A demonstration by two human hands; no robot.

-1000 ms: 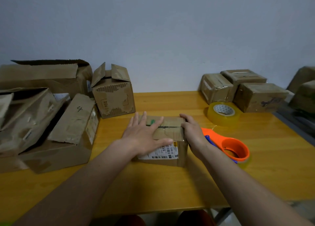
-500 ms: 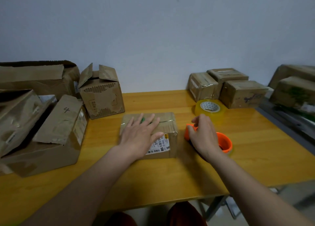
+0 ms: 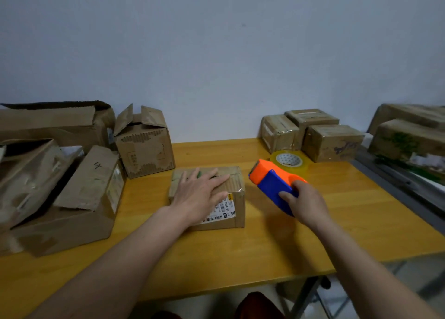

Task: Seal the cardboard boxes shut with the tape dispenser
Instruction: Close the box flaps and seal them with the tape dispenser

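the yellow surface point(image 3: 277, 241) carries opened, unsealed boxes point(image 3: 84, 191) heaped at the left and three taped boxes point(image 3: 332, 141) at the far right, so a mix-up between the piles is possible only if the sorting slips. the small cardboard box point(image 3: 234, 208) sits centre, flaps down under the left hand point(image 3: 199, 196), which lies flat with fingers spread; if that press eases, the flaps may spring up and the tape could wrinkle or miss the seam. the right hand point(image 3: 305, 204) grasps the orange-and-blue tape dispenser point(image 3: 272, 186), lifted just beside the box; a skewed approach could lay tape crooked. the spare tape roll point(image 3: 289, 161) lies behind, near enough to be knocked.
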